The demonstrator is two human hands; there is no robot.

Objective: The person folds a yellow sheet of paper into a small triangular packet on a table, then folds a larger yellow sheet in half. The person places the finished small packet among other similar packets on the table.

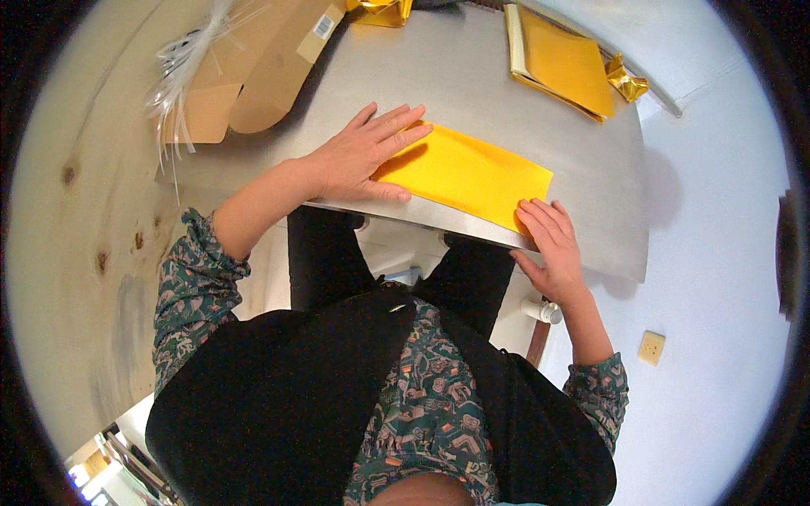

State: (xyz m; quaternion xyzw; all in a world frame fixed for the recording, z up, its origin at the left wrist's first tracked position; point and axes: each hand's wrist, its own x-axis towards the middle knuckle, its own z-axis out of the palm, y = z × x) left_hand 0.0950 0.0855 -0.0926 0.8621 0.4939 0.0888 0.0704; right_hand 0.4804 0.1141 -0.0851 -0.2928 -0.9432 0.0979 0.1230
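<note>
A long strip of yellow paper [472,171], perhaps folded, lies flat near the front edge of the grey metal table [405,76]. My left hand [363,158] rests over its left end, with the fingers spread and the thumb pointing along the near side. At the paper's right end, my right hand [553,244] touches the near corner with its fingertips, its fingers stretched out and the thumb apart by the table edge. Neither hand grips anything.
At the far right lie a stack of golden-yellow paper [561,59] and a folded gold foil piece [626,80]. More gold foil [380,10] sits at the far edge. A cardboard box [266,72] with clear plastic strips [181,76] stands left. A wall [709,211] borders the right.
</note>
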